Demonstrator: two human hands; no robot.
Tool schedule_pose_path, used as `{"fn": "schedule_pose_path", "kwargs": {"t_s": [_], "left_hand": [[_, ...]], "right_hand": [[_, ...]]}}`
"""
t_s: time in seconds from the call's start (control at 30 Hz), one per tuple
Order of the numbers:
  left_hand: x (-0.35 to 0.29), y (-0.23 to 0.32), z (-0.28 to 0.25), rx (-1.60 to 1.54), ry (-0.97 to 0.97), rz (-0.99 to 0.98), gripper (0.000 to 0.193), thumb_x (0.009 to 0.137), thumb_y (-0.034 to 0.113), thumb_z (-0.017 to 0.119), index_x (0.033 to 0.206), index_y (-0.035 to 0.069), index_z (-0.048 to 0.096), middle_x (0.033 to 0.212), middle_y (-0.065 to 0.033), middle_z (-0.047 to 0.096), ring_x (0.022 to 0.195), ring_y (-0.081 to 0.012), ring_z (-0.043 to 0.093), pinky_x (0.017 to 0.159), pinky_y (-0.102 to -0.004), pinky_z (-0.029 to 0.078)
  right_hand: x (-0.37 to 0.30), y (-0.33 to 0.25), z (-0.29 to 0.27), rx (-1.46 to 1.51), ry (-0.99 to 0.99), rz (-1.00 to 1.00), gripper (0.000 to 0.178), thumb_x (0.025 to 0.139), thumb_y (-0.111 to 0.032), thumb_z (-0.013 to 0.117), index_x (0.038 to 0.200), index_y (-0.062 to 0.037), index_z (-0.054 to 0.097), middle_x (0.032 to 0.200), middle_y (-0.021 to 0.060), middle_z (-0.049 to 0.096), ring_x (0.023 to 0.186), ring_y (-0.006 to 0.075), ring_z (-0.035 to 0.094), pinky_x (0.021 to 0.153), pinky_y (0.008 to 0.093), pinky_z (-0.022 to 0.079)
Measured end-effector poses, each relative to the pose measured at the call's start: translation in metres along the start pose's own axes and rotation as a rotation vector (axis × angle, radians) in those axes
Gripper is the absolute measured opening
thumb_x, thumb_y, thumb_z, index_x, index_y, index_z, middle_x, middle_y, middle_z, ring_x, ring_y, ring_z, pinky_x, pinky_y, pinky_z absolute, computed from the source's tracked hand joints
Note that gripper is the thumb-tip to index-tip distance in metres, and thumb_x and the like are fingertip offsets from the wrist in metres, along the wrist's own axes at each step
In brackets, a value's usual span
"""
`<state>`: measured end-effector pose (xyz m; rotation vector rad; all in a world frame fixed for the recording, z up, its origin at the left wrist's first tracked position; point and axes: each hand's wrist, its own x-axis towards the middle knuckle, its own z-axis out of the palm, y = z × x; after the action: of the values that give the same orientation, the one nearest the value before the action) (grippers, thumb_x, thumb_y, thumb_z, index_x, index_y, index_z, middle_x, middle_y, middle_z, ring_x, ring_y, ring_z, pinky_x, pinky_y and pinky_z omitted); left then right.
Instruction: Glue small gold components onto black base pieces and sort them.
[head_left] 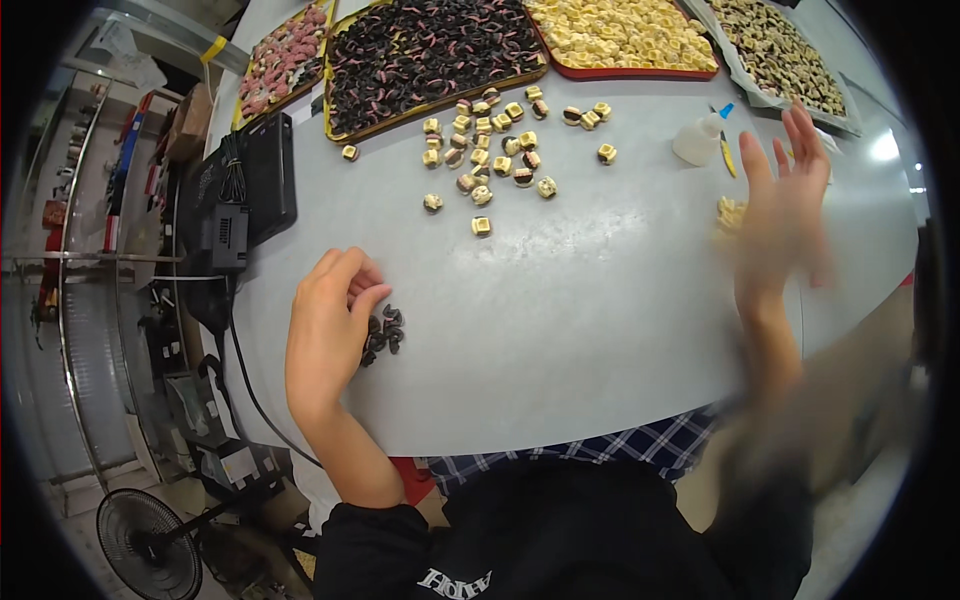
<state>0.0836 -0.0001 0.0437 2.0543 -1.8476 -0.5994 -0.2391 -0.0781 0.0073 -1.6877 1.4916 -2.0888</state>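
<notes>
My left hand point(328, 325) rests at the left of the grey table, thumb and fingers curled together in a pinch. Whatever may be between its fingertips is too small to make out. Right beside it lies a small pile of black curved pieces point(385, 335). My right hand point(785, 215) is raised over the right side of the table, blurred, with its fingers apart and nothing visible in it. It partly covers a small heap of pale yellow pieces point(731, 213). Near its fingertips stands a white squeeze bottle point(697, 140) with a blue tip.
Small cream-and-dark assembled pieces point(482, 227) lie scattered mid-table. Along the back are trays of black pieces point(420, 60), yellow pieces point(625, 35), pink pieces point(285, 58) and mixed pieces point(775, 55). A black device point(255, 180) with a cable is at the left. A yellow-handled tool point(729, 160) lies by the bottle.
</notes>
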Motion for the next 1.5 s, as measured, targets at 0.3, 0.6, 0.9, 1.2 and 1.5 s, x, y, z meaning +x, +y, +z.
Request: {"fn": "schedule_pose_path", "kwargs": {"t_s": [0.3, 0.6, 0.9, 1.2, 1.5], "left_hand": [[0.008, 0.016, 0.017, -0.250, 0.165, 0.142, 0.014, 0.076, -0.001, 0.063, 0.090, -0.001, 0.064, 0.082, -0.0078, 0.061, 0.067, -0.0129, 0.057, 0.061, -0.0268, 0.047], [0.002, 0.039, 0.044, -0.875, -0.036, 0.091, 0.019, 0.085, 0.002, 0.058, 0.103, -0.005, 0.062, 0.094, -0.0117, 0.063, 0.084, -0.0141, 0.060, 0.072, -0.0231, 0.049], [-0.007, 0.049, 0.068, -1.051, -0.219, 0.303, 0.032, 0.079, -0.004, 0.062, 0.111, -0.003, 0.059, 0.103, -0.0143, 0.059, 0.086, -0.0168, 0.061, 0.073, -0.0244, 0.050], [-0.013, 0.051, 0.073, -0.872, -0.305, 0.348, 0.061, 0.061, -0.002, 0.079, 0.117, -0.002, 0.055, 0.091, -0.0108, 0.063, 0.079, -0.0139, 0.058, 0.070, -0.0255, 0.047], [-0.007, 0.051, 0.081, -0.823, -0.235, 0.491, 0.070, 0.055, 0.011, 0.083, 0.119, 0.005, 0.057, 0.078, -0.0014, 0.068, 0.070, -0.0107, 0.046, 0.065, -0.0229, 0.041]], "right_hand": [[0.005, 0.016, -0.006, -0.387, -0.502, 0.240, 0.040, 0.083, -0.009, 0.059, 0.121, -0.0040, 0.047, 0.115, 0.0106, 0.055, 0.112, 0.0187, 0.049, 0.097, 0.0329, 0.035], [0.008, 0.010, 0.000, 0.076, -0.616, 0.338, 0.034, 0.087, -0.016, 0.057, 0.116, 0.0002, 0.049, 0.097, 0.0102, 0.062, 0.090, 0.0163, 0.058, 0.082, 0.0271, 0.042], [0.003, -0.022, 0.001, 0.580, -0.770, 0.554, 0.040, 0.087, -0.036, 0.057, 0.112, -0.0064, 0.046, 0.096, 0.0115, 0.062, 0.080, 0.0099, 0.057, 0.070, 0.0219, 0.043], [-0.008, -0.028, 0.000, 0.759, -0.874, 0.630, 0.043, 0.083, -0.042, 0.061, 0.100, -0.0069, 0.043, 0.089, 0.0160, 0.063, 0.068, 0.0112, 0.056, 0.055, 0.0209, 0.044], [-0.028, -0.043, 0.000, 0.803, -1.023, 0.772, 0.047, 0.083, -0.044, 0.059, 0.096, -0.0038, 0.039, 0.074, 0.0189, 0.061, 0.056, 0.0136, 0.057, 0.036, 0.0192, 0.035]]}}
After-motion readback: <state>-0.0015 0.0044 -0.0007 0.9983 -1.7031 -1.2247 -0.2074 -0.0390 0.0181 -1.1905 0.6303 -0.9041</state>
